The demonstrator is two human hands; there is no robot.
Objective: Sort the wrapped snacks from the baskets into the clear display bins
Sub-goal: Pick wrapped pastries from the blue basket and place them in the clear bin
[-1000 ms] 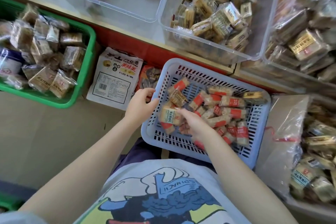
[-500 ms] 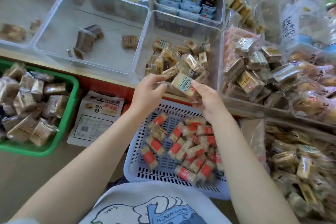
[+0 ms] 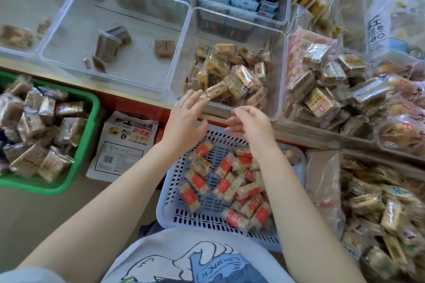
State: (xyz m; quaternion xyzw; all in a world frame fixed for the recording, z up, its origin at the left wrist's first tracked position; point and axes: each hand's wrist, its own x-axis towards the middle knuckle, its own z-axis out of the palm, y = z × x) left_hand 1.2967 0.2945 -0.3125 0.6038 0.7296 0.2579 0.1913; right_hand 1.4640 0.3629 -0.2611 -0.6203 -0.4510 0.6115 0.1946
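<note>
My left hand reaches with straight, spread fingers touching a wrapped snack at the clear bin edge; my right hand hangs loosely curled, holding nothing. Below my fingers, the blue basket holds red-labelled snacks. They look light, crinkly and slippery; I'd pinch them across the middle.
</note>
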